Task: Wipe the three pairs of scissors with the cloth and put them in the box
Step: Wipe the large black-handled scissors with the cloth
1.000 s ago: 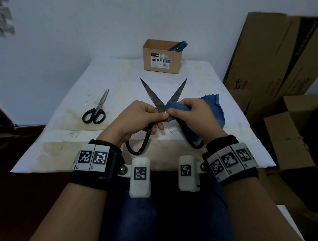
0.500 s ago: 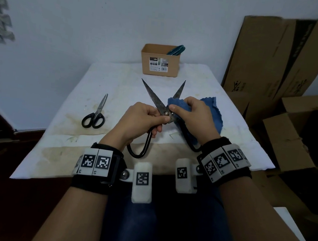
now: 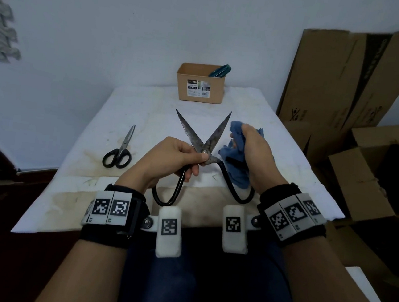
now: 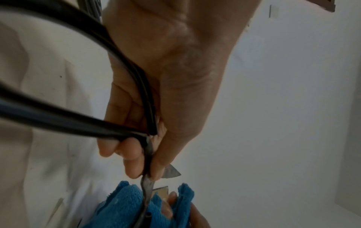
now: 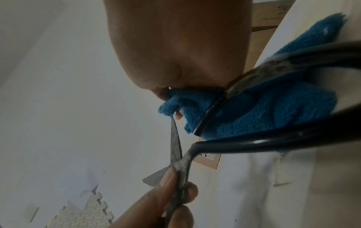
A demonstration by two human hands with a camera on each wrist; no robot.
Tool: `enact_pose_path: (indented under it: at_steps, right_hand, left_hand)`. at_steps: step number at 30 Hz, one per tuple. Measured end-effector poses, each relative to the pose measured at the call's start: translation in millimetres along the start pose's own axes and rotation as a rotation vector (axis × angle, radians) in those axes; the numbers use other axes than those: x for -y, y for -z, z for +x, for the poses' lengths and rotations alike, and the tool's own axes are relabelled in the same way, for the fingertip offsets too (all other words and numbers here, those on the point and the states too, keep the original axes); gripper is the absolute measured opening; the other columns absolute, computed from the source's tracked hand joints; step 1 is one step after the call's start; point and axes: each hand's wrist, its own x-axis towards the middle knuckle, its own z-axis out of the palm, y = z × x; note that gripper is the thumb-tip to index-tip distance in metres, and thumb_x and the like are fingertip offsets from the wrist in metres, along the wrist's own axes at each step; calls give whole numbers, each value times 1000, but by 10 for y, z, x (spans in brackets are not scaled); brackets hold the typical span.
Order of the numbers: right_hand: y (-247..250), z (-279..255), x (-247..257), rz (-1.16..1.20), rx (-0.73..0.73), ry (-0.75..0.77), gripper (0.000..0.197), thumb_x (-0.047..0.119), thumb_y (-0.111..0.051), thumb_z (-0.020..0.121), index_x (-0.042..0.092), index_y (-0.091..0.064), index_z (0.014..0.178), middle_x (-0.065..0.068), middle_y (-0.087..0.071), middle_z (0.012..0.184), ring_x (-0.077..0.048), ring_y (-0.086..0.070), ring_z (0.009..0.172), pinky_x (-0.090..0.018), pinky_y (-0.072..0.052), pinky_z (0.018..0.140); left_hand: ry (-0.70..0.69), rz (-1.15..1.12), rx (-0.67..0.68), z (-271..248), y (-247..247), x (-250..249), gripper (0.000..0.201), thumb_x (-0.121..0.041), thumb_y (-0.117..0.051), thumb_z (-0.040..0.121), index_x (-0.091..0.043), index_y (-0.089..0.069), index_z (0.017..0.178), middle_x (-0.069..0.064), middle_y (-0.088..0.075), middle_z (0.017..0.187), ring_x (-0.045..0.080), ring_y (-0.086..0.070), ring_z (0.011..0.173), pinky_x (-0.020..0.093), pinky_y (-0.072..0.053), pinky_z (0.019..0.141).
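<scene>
Large old scissors (image 3: 203, 140) with dull blades spread in a V and black loop handles are held above the table. My left hand (image 3: 180, 155) pinches them at the pivot; in the left wrist view the fingers (image 4: 134, 160) clamp the shank. My right hand (image 3: 252, 149) grips the bunched blue cloth (image 3: 235, 159) just right of the right blade; the cloth (image 5: 254, 111) drapes over the right handle loop. Small black-handled scissors (image 3: 119, 151) lie on the table at the left. The cardboard box (image 3: 200, 83) stands at the table's far edge, with teal scissor handles (image 3: 220, 70) sticking out.
The table (image 3: 148, 111) wears a stained white cover. Flattened cartons (image 3: 348, 80) lean on the wall at the right, and open cardboard boxes (image 3: 375, 174) stand beside the table. A white foam mat (image 5: 82, 216) shows on the floor.
My right hand with the cloth has slid off the pivot and up beside the right blade. The left hand's hold on the scissors is unchanged.
</scene>
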Motion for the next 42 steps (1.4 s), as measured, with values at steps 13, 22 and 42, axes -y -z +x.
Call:
enact_pose_path:
  at_steps: [13, 22, 42]
  right_hand:
    - [-18, -22, -114, -402, 122, 230, 26, 25, -72, 86, 5, -60, 98, -5, -65, 92, -12, -60, 83, -28, -50, 75]
    - [11, 14, -118, -606, 145, 274, 33, 35, -63, 93, 8, -55, 75, 5, -47, 59, -5, -43, 54, -12, -34, 49]
    - [-34, -9, -44, -710, -6, 352, 49, 38, -55, 97, 15, -34, 59, 1, -36, 57, -9, -34, 53, -19, -30, 51]
  left_hand:
    - [-30, 54, -26, -8, -25, -36, 26, -25, -74, 90, -5, -72, 74, 10, -68, 65, 16, -55, 50, 22, -48, 54]
    - [-83, 139, -41, 0, -19, -75, 29, -24, -79, 85, -13, -65, 62, 5, -66, 58, 14, -54, 47, 21, -48, 53]
    - [-160, 220, -61, 21, -39, -112, 31, -27, -77, 87, -9, -64, 64, 9, -67, 60, 15, -56, 49, 24, -50, 57]
